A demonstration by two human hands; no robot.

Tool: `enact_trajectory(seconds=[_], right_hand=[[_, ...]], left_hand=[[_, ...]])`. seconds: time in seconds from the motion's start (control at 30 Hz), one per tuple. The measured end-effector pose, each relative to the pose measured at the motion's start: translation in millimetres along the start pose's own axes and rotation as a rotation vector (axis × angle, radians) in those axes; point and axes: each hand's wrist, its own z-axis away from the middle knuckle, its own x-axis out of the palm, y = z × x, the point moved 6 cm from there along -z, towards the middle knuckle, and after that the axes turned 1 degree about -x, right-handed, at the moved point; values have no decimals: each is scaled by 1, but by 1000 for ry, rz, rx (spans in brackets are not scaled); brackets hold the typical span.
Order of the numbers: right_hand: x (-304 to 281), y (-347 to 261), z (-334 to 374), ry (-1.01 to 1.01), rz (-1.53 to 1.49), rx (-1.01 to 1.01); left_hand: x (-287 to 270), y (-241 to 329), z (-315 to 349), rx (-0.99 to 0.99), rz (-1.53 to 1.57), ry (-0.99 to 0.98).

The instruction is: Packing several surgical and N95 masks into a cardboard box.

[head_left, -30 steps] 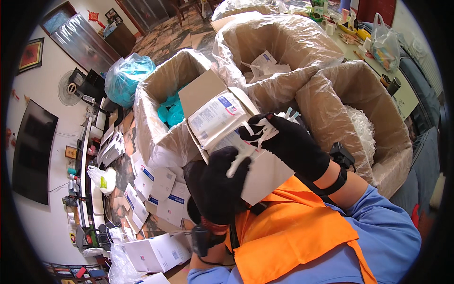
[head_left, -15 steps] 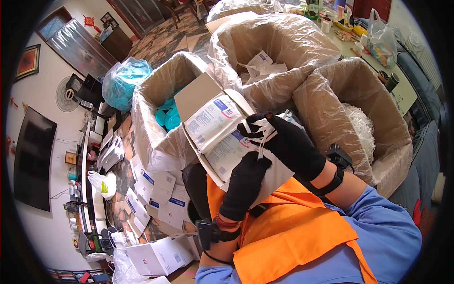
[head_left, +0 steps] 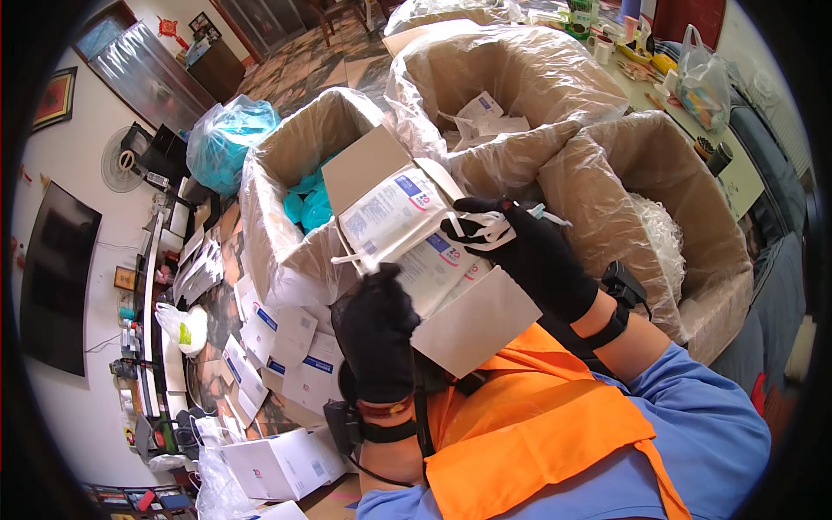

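- The open cardboard box [head_left: 451,295] sat at the picture's centre, its flaps spread, with white packets [head_left: 394,217] standing up out of it.
- The left hand [head_left: 377,334], in a black glove, lay against the box's near side at about 7 o'clock from it, fingers curled against the packets' lower edge; whether it pinched anything could not be told.
- The right hand [head_left: 529,256], also gloved in black, was at 3 o'clock from the packets, its fingers closed on a bunch of white elastic loops [head_left: 485,227].
- At 11 o'clock from the box stood a large carton lined with clear plastic [head_left: 286,173], teal items lying inside.
- At 1 o'clock a second lined carton [head_left: 520,69] held a few white packets.
- At 3 o'clock a third lined carton [head_left: 659,173] showed clear wrappers inside.
- At 8 o'clock, small white boxes [head_left: 286,347] lay scattered on the floor, well apart from the hands.
- An orange vest [head_left: 537,433] over a blue sleeve filled the 5 o'clock area.
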Motion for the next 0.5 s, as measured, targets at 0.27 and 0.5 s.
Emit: enact_trajectory(seconds=[0.27,0.5], right_hand=[[32,-29,22,-283,1182,-164],[35,-26,30,-209,564,-367]], left_hand=[[62,-31,7,204,-450,-103],[60,-36,-6,246,-868,-27]])
